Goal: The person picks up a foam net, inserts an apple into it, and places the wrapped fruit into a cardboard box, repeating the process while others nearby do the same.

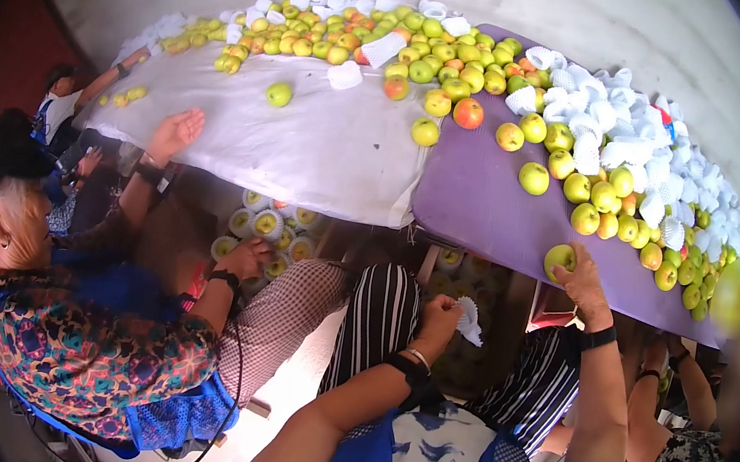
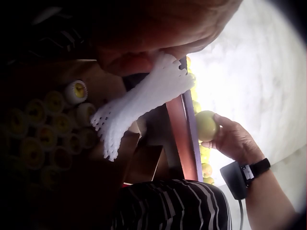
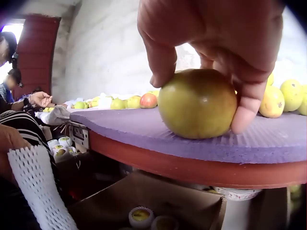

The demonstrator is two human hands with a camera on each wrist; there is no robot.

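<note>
My right hand [image 1: 583, 285] grips a yellow-green apple [image 3: 197, 104] at the front edge of the purple mat [image 3: 139, 125], thumb on one side and fingers on the other. Low over my lap, my left hand [image 1: 440, 321] pinches a white foam net sleeve [image 2: 139, 103] by one end; its free end hangs loose and flared. Below that sleeve is a cardboard box [image 3: 144, 194] with apples in foam nets in it. In the left wrist view the apple [image 2: 207, 125] shows beyond the sleeve, between the right hand's fingers and thumb.
Loose apples [image 1: 603, 197] lie along the table's back and right, beside a heap of white foam nets [image 1: 623, 124]. A pale cloth [image 1: 333, 153] covers the left part. At my left sits another person [image 1: 98, 336] over a box of netted apples [image 1: 267, 224]; others sit farther off.
</note>
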